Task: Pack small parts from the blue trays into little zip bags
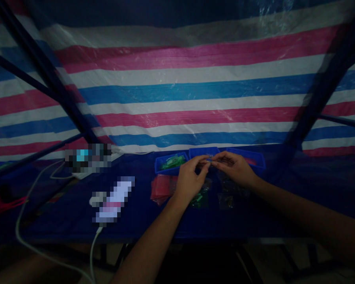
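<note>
My left hand and my right hand meet above the blue table, their fingertips pinched close together. Something small and shiny shows between them, too dim to make out. Behind the hands stand a blue bin in the middle and another blue bin at the right with reddish pieces. A third blue bin on the left holds green packets. Red packets lie beside my left wrist. Below the hands are a clear bag with green pieces and a small clear bag.
A phone with a lit, blurred screen lies left on a white cable. Farther back sits a white power strip with blurred items. Dark metal posts frame a striped tarp behind the table.
</note>
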